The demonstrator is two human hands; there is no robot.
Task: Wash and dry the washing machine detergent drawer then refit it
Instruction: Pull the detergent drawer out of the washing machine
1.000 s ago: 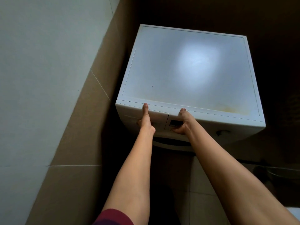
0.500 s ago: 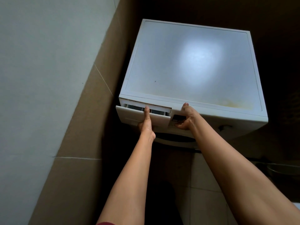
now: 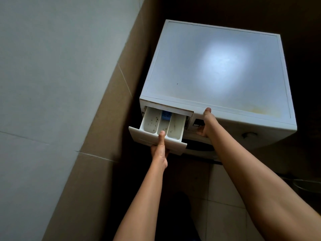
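Left hand (image 3: 159,151) grips detergent drawer (image 3: 152,125), three speckled compartments, one blue insert (image 3: 166,116); right hand (image 3: 207,123) clasps washing machine (image 3: 217,70).

Washing machine (image 3: 217,66) stands just right of the wall (image 3: 52,84). The detergent drawer (image 3: 152,125) projects forward from the machine's front, upper left. The left hand (image 3: 159,150) grips the drawer's front panel. The right hand (image 3: 206,122) clasps the machine's front top edge, right of the drawer, beside the display (image 3: 198,122). The dial (image 3: 249,134) lies farther right.
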